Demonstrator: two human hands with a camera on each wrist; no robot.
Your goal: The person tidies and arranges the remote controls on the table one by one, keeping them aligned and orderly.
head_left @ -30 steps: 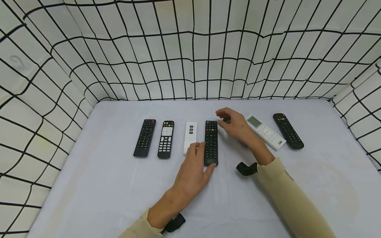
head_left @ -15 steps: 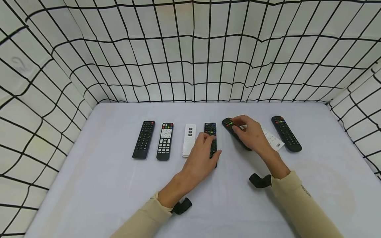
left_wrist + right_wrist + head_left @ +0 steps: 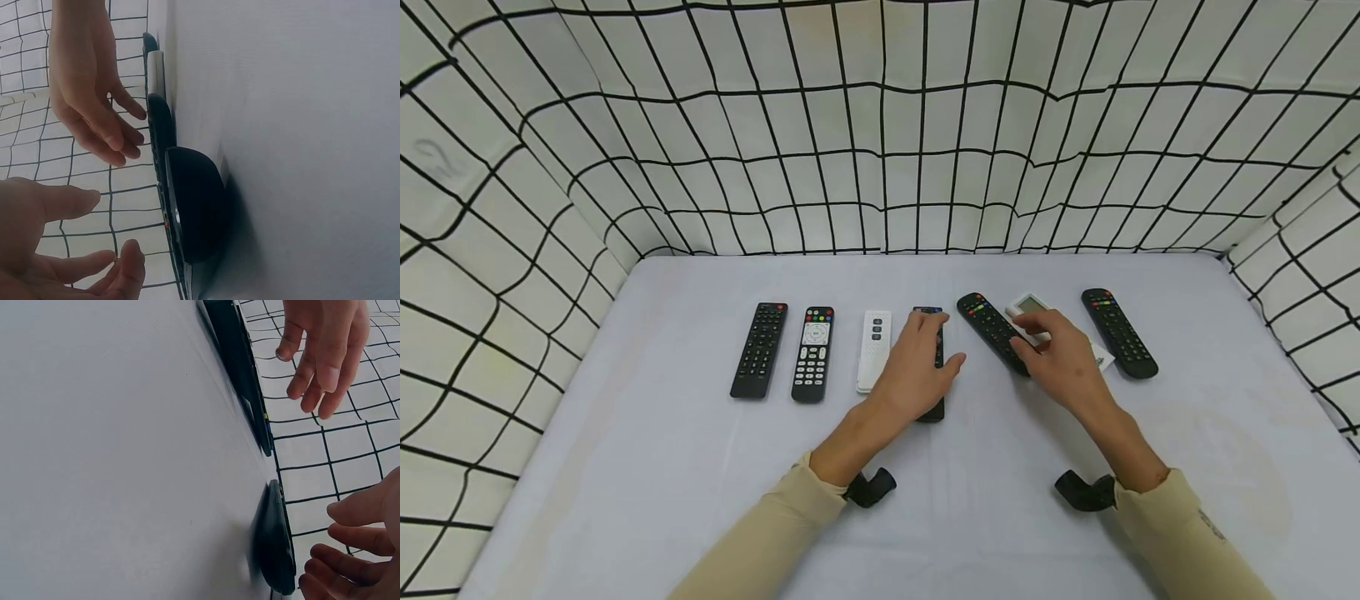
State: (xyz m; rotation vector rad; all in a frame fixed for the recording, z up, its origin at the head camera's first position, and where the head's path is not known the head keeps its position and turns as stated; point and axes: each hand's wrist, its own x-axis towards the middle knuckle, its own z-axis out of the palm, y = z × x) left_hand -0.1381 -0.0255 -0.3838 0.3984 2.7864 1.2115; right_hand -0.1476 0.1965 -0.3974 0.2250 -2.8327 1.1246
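My left hand (image 3: pixel 913 367) hovers with loosely bent fingers over a black remote control (image 3: pixel 932 410), hiding much of its keypad. In the left wrist view, a gap shows between those fingers and the remote below. To the right, a second black remote control (image 3: pixel 991 327) lies slanted on the white cloth. Close above its near end is my right hand (image 3: pixel 1063 358), thumb and fingers apart and nothing between them. Beneath that hand, a white air-conditioner remote (image 3: pixel 1028 305) with a small screen is partly covered. The right wrist view shows the right fingers (image 3: pixel 344 562) raised off the slanted remote.
On the left lie two black remotes, one plain (image 3: pixel 760 350) and one with white keys (image 3: pixel 812 354), beside a slim white remote (image 3: pixel 874 350). Another black remote (image 3: pixel 1120 333) is at far right. Black netting (image 3: pixel 880 150) over white walls surrounds the cloth-covered table (image 3: pixel 700 483).
My right hand has moved right and toward me, uncovering the slanted black remote and covering part of the white one. My left hand has slid slightly forward over its black remote.
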